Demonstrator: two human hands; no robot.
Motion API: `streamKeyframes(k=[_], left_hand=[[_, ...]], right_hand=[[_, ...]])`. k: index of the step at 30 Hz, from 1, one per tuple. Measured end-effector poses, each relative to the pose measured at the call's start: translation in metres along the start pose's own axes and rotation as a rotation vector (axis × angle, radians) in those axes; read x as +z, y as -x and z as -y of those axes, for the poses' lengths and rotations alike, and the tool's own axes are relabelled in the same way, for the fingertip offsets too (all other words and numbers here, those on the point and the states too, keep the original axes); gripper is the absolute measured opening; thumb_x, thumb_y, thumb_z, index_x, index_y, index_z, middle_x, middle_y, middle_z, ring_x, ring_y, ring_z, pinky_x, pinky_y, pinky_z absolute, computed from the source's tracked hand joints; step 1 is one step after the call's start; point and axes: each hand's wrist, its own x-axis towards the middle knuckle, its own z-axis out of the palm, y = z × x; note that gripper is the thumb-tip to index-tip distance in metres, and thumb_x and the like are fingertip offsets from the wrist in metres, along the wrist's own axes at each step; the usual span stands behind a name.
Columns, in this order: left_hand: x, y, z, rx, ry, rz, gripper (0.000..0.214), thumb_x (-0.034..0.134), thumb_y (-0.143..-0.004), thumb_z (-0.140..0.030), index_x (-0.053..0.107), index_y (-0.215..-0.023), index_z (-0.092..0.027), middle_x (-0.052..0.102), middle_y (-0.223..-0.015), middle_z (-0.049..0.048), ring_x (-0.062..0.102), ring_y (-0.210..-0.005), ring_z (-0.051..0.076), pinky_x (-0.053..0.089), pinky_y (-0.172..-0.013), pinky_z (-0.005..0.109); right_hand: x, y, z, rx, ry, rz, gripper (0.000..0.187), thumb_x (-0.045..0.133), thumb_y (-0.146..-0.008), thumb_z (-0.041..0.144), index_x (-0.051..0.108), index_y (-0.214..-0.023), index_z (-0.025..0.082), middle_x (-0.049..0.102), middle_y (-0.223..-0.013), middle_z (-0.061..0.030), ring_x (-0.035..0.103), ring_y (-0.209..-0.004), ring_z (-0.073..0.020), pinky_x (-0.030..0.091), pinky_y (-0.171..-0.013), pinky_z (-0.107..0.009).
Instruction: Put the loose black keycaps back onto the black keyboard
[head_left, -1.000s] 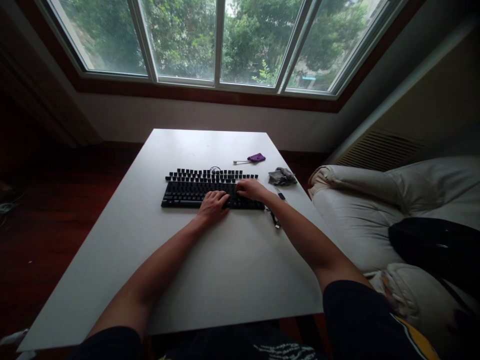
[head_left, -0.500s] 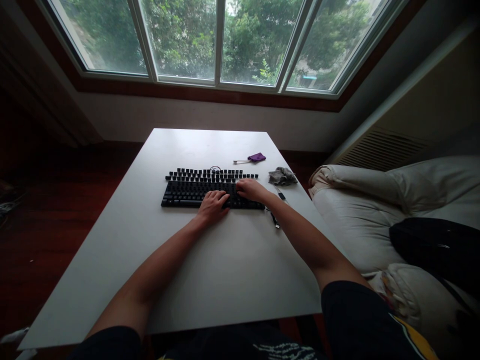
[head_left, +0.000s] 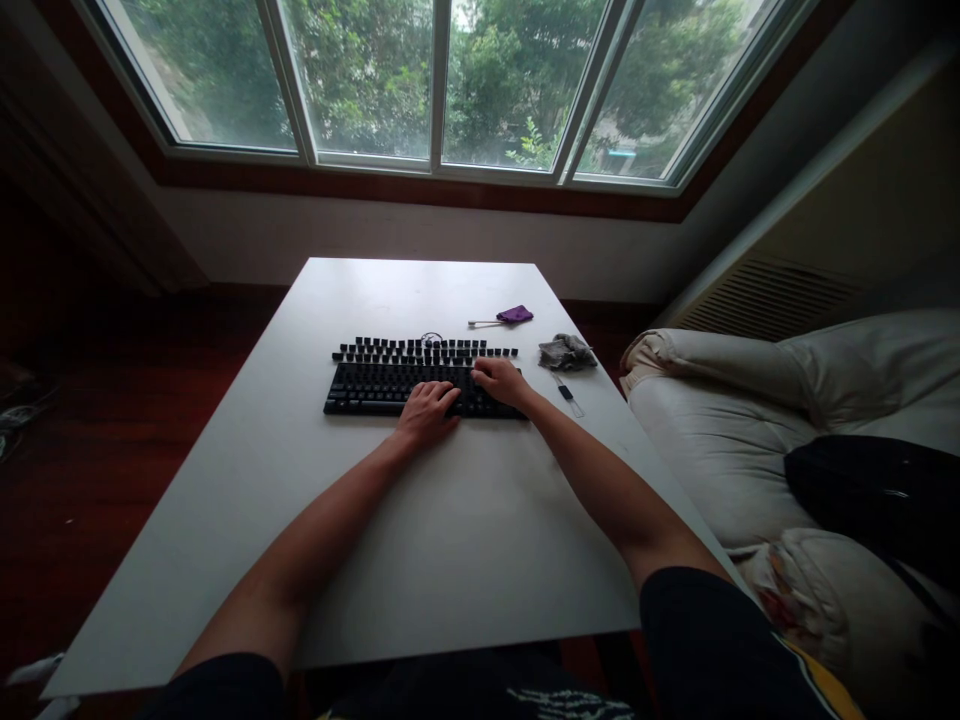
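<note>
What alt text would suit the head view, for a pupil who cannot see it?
A person's left hand and right hand are at a black keyboard on a white table. Dark keycaps lie in rows beyond it, with a purple item farther back.

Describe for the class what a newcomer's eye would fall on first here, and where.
Probably the black keyboard on the white table, with small black pieces, apparently keycaps, lined up behind it. The left grip is near the keyboard's middle, the right grip farther right. Beyond the table, a bright window shows green trees.
</note>
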Motion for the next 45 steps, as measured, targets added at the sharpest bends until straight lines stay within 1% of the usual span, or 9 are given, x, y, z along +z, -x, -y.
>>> streamKeyframes(k=[4,8,17,26,32,37,40,42,45], left_hand=[[0.001,-0.001,0.000,0.001,-0.005,0.000,0.052,0.066,-0.087,-0.036,0.059,-0.137,-0.023,0.059,-0.138,0.0115,0.051,-0.126,0.031,0.038,-0.111,0.048],[0.002,-0.001,0.000,0.002,-0.008,0.008,0.052,0.065,-0.088,-0.037,0.059,-0.137,-0.022,0.059,-0.138,0.0115,0.051,-0.126,0.031,0.038,-0.110,0.048],[-0.002,-0.001,-0.002,0.000,-0.007,0.029,0.051,0.063,-0.089,-0.035,0.058,-0.137,-0.023,0.058,-0.138,0.0118,0.051,-0.126,0.031,0.037,-0.111,0.048],[0.000,0.000,-0.001,-0.010,-0.005,0.026,0.050,0.064,-0.088,-0.036,0.059,-0.137,-0.025,0.059,-0.138,0.0109,0.051,-0.126,0.031,0.036,-0.111,0.048],[0.002,0.002,-0.001,0.006,-0.003,0.017,0.050,0.064,-0.087,-0.033,0.059,-0.136,-0.024,0.059,-0.137,0.0111,0.052,-0.126,0.031,0.037,-0.110,0.049],[0.001,0.003,-0.001,0.003,-0.009,0.014,0.050,0.064,-0.088,-0.034,0.059,-0.136,-0.024,0.059,-0.137,0.0113,0.052,-0.125,0.031,0.037,-0.111,0.049],[0.000,0.003,-0.001,-0.004,-0.009,0.013,0.050,0.064,-0.088,-0.035,0.059,-0.136,-0.024,0.059,-0.137,0.0111,0.051,-0.126,0.031,0.037,-0.111,0.048],[0.000,0.003,-0.001,-0.012,-0.007,0.014,0.050,0.064,-0.088,-0.034,0.059,-0.136,-0.025,0.059,-0.138,0.0108,0.051,-0.126,0.031,0.037,-0.111,0.048],[0.001,0.003,-0.002,-0.017,-0.004,0.011,0.051,0.065,-0.087,-0.034,0.059,-0.137,-0.026,0.058,-0.139,0.0104,0.051,-0.127,0.030,0.037,-0.112,0.049]], right_hand=[[0.003,0.002,0.004,0.009,-0.244,0.045,0.032,0.049,-0.085,0.041,0.035,-0.062,0.022,0.036,-0.058,0.0048,0.034,-0.060,-0.0125,0.026,-0.060,-0.027],[0.011,0.003,0.008,0.068,-0.482,0.101,0.031,0.048,-0.084,0.043,0.035,-0.064,0.023,0.034,-0.058,0.0054,0.029,-0.058,-0.0119,0.024,-0.056,-0.026],[0.026,-0.002,0.012,0.131,-0.420,0.114,0.026,0.047,-0.081,0.040,0.036,-0.065,0.023,0.035,-0.059,0.0052,0.032,-0.060,-0.0123,0.026,-0.056,-0.026],[0.036,-0.007,0.009,0.211,-0.542,0.057,0.023,0.044,-0.081,0.035,0.035,-0.064,0.024,0.037,-0.057,0.0054,0.034,-0.054,-0.0118,0.028,-0.052,-0.026],[0.040,-0.006,0.012,0.193,-0.428,0.026,0.022,0.043,-0.080,0.035,0.034,-0.063,0.024,0.039,-0.058,0.0042,0.036,-0.058,-0.0128,0.029,-0.054,-0.026],[0.046,-0.004,0.014,0.246,-0.405,-0.108,0.023,0.041,-0.081,0.034,0.032,-0.062,0.024,0.036,-0.058,0.0041,0.034,-0.057,-0.0128,0.030,-0.054,-0.026],[0.042,-0.008,0.013,0.250,-0.377,-0.137,0.024,0.039,-0.085,0.033,0.032,-0.064,0.024,0.038,-0.058,0.0037,0.037,-0.057,-0.0135,0.032,-0.055,-0.026],[0.034,-0.012,0.010,0.216,-0.239,-0.171,0.026,0.041,-0.087,0.034,0.036,-0.064,0.024,0.043,-0.059,0.0026,0.041,-0.059,-0.0145,0.035,-0.058,-0.026],[0.021,-0.019,0.001,0.200,0.056,-0.211,0.023,0.048,-0.090,0.035,0.049,-0.070,0.022,0.056,-0.067,-0.0002,0.050,-0.067,-0.0163,0.039,-0.067,-0.027]])
